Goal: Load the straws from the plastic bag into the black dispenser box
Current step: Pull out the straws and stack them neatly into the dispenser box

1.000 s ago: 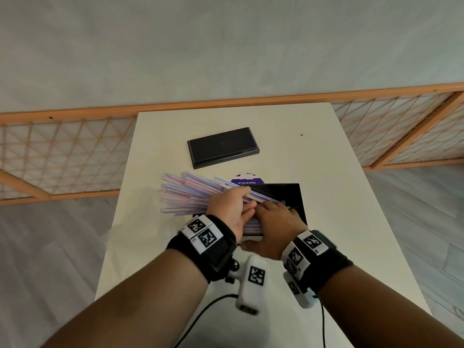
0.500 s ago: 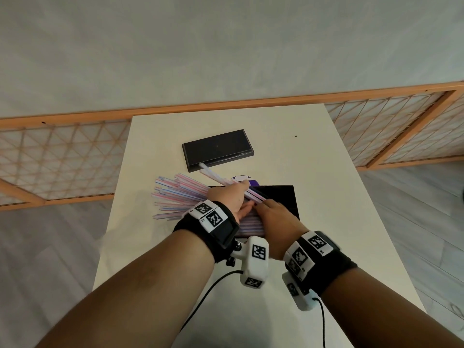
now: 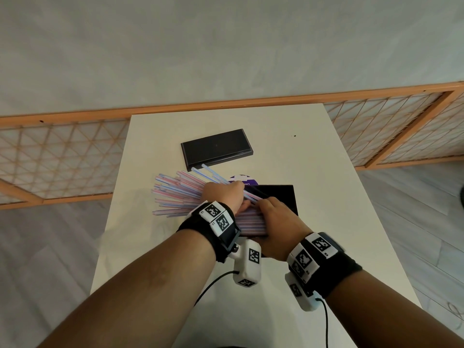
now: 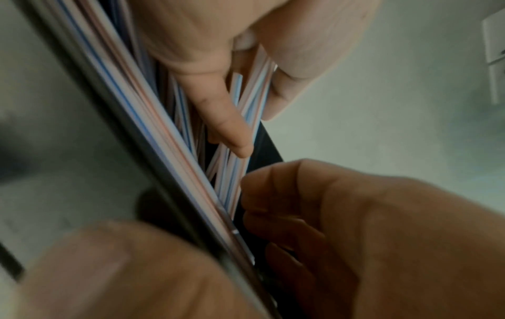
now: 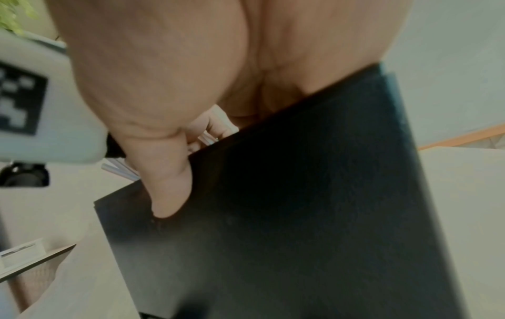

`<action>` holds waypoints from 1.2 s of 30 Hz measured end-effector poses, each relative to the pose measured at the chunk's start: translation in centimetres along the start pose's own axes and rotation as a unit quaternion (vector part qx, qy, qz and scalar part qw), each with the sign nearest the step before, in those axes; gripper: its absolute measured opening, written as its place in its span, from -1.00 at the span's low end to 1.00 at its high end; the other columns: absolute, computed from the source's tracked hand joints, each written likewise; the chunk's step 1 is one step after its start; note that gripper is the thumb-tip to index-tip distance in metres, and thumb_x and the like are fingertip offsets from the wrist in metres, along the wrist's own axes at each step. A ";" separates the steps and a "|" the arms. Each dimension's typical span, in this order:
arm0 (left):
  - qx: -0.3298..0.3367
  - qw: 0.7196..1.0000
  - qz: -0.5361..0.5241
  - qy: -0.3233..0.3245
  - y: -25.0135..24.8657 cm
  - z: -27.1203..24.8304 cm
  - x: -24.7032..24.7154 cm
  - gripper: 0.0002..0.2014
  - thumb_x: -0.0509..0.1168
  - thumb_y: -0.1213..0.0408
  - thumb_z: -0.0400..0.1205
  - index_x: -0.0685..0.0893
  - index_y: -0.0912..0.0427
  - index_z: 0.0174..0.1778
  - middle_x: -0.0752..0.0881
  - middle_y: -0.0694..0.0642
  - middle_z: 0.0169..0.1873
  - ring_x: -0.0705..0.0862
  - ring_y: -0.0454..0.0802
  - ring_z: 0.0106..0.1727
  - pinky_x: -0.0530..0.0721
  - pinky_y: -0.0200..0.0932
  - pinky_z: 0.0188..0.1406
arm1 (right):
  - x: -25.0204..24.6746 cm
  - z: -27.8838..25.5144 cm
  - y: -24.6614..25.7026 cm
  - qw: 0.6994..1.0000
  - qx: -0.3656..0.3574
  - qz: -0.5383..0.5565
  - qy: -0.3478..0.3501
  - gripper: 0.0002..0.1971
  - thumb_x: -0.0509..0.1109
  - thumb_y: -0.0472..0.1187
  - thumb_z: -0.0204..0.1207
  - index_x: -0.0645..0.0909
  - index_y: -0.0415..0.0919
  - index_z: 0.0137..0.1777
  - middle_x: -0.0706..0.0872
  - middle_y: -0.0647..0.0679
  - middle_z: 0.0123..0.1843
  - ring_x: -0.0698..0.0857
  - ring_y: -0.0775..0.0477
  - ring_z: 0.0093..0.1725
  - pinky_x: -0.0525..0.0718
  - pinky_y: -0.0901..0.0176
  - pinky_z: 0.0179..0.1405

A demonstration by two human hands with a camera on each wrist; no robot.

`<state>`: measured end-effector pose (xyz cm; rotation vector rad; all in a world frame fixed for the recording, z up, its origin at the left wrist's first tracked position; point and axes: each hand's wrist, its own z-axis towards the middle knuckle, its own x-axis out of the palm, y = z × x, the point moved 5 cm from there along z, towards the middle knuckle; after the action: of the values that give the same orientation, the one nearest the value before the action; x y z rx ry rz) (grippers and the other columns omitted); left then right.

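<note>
A person's left hand [image 3: 222, 195] lies over a fanned bundle of striped straws [image 3: 175, 194], fingers curled round a few of them, while the right hand [image 3: 277, 226] grips the near end of the open black dispenser box [image 3: 278, 197] on the white table [image 3: 313, 172], thumb on the outer wall and fingers hooked over the rim. Compared with half a second ago, the two uppermost straws [image 3: 209, 172] have swung further out of line and now reach back to touch the front edge of the black lid [image 3: 216, 149], which lies apart beyond the box; a second ago the whole bundle lay flatter and tighter. The left wrist view shows a packed layer of straws already lying lengthwise along one wall of the box, with a looser handful pinched between the left fingers [image 4: 226, 120] and crossing them at an angle. Most of the bundle is still half outside, its free ends spread over the table to the left of the box. The fanning suggests the load is only partly seated: the loose straws look likely to need squaring up with the box before they will drop in. A purple-printed label [image 3: 242, 179], perhaps the bag's, shows behind the box; the bag itself cannot be made out.
</note>
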<state>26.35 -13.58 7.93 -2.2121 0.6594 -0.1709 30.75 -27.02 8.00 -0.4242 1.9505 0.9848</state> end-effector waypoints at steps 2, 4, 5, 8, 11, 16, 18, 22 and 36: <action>0.014 1.000 0.011 0.001 -0.1 0.1 -0.4 -0.88 0.44 0.39 0.51 0.64 0.34 -0.21 0.72 0.12 -0.65 0.83 0.17 -0.47 0.90 0.21 -0.14 | -0.2 -0.1 -0.1 1.000 -0.004 0.004 -0.014 -0.31 0.53 0.20 0.26 0.44 -0.11 0.31 0.50 -0.04 0.20 0.56 -0.15 0.19 0.61 -0.07 0.23; 0.022 1.000 0.017 0.007 -0.3 0.0 -0.7 -0.86 0.44 0.36 0.51 0.61 0.30 -0.26 0.70 0.06 -0.70 0.86 0.17 -0.43 0.89 0.21 -0.09 | -0.4 -0.1 -0.1 1.000 -0.011 0.011 -0.017 -0.28 0.52 0.23 0.23 0.44 -0.11 0.31 0.50 -0.03 0.20 0.56 -0.14 0.18 0.61 -0.08 0.23; 0.025 1.000 0.017 0.008 -0.5 -0.1 -0.9 -0.86 0.43 0.36 0.51 0.60 0.29 -0.27 0.70 0.07 -0.69 0.87 0.19 -0.40 0.89 0.22 -0.08 | -0.4 -0.2 -0.1 1.000 -0.013 0.013 -0.014 -0.27 0.50 0.26 0.22 0.44 -0.12 0.31 0.50 -0.03 0.20 0.56 -0.14 0.18 0.61 -0.08 0.23; 0.034 0.999 0.023 0.007 -0.9 0.0 -1.5 -0.87 0.40 0.35 0.49 0.61 0.27 -0.33 0.72 0.12 -0.66 0.89 0.27 -0.27 0.88 0.30 -0.06 | -0.9 -0.4 0.2 0.999 -0.022 0.021 -0.022 -0.23 0.46 0.32 0.19 0.44 -0.12 0.31 0.50 -0.02 0.21 0.55 -0.10 0.17 0.60 -0.06 0.23; 0.041 0.998 0.041 0.009 -1.2 -0.2 -2.1 -0.86 0.39 0.34 0.48 0.60 0.25 -0.36 0.75 0.13 -0.63 0.90 0.28 -0.25 0.88 0.26 -0.03 | -1.8 -0.1 0.6 0.999 -0.015 0.033 -0.040 -0.30 0.55 0.21 0.29 0.42 -0.09 0.35 0.50 0.02 0.25 0.54 -0.04 0.20 0.58 0.05 0.24; 0.146 0.982 0.115 0.029 -2.2 -1.5 -2.9 -0.71 0.37 0.10 0.30 0.75 0.31 -0.40 0.83 0.14 -0.52 0.89 0.18 -0.32 0.88 0.21 -0.04 | -3.7 0.8 1.6 0.995 -0.024 0.041 -0.087 -0.30 0.57 0.00 0.33 0.39 -0.14 0.43 0.52 -0.06 0.32 0.54 -0.09 0.28 0.53 0.12 0.27; 0.208 0.966 0.150 0.036 -2.7 -2.2 -3.1 -0.64 0.32 -0.04 0.23 0.78 0.21 -0.38 0.83 0.13 -0.50 0.88 0.18 -0.31 0.86 0.24 -0.06 | -3.8 1.2 2.2 0.994 -0.029 0.046 -0.095 -0.24 0.56 0.00 0.31 0.35 -0.12 0.48 0.53 -0.06 0.35 0.54 -0.09 0.29 0.57 0.03 0.28; 0.282 0.943 0.166 0.055 -3.8 -5.1 -3.8 -0.78 0.37 0.06 0.40 0.80 0.11 -0.39 0.83 0.13 -0.49 0.87 0.18 -0.29 0.86 0.24 -0.10 | -3.0 1.9 4.0 0.988 -0.069 0.081 -0.110 -0.49 0.41 -0.06 0.35 0.45 -0.10 0.32 0.68 -0.07 0.14 0.66 -0.17 0.11 0.68 -0.11 0.05; 0.331 0.914 -0.194 0.131 -10.7 -7.4 -10.9 -0.74 0.40 0.07 0.35 0.75 0.15 -0.17 0.84 0.19 -0.25 0.77 0.10 -0.21 0.67 -0.13 -0.24 | -4.9 1.9 5.6 0.979 -0.097 -0.020 -0.178 -0.71 0.31 0.10 0.55 0.69 -0.09 -0.14 0.75 -0.13 -0.35 0.67 -0.34 -0.34 0.52 0.09 -0.37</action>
<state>18.90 -7.17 21.71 -1.6374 0.2288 -0.7864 31.04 -22.46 14.16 -0.3662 1.5275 1.1455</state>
